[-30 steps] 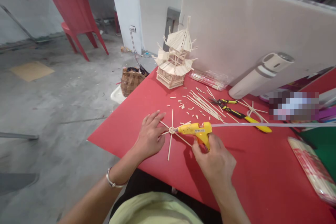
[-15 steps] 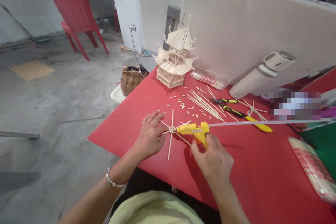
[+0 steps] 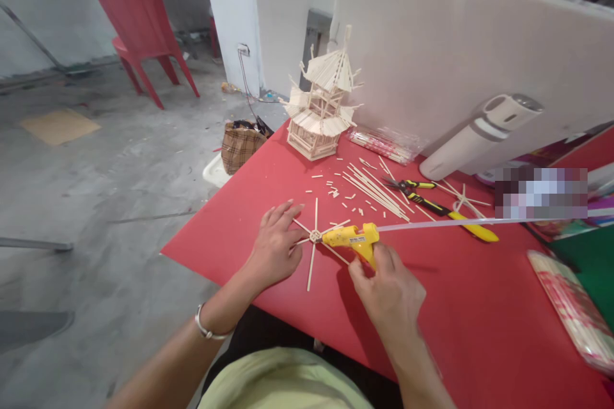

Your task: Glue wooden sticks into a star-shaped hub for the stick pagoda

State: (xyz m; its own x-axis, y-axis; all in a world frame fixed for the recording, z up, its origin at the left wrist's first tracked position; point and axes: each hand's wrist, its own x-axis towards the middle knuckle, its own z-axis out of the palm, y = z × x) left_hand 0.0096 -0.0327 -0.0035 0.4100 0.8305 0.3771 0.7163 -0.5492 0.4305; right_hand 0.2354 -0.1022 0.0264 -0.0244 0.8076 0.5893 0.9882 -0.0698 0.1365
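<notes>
A six-armed frame of thin wooden sticks [image 3: 311,262] lies flat, its arms meeting at a small ring in the middle. My left hand [image 3: 275,244] rests over its left side with fingers spread, the fingertips at the left arms; whether they press on them I cannot tell. In my right hand [image 3: 391,287] is a yellow hot glue gun [image 3: 352,238], gripped by its handle. Its nozzle meets the frame's central ring, and a long clear glue stick [image 3: 432,224] sticks out of its back end.
On the red table [image 3: 460,332] stands a stick-built pagoda model [image 3: 319,118]. Short offcuts, loose sticks [image 3: 374,190], yellow-black cutters [image 3: 432,204] and a second stick frame [image 3: 463,198] lie beyond my hands. A white tumbler [image 3: 472,140] leans against the board; packaged sticks [image 3: 570,307] lie right.
The glue gun and my right hand have shifted slightly left, with the glue stick's far end tipping upward. My left hand and the frame stay in place.
</notes>
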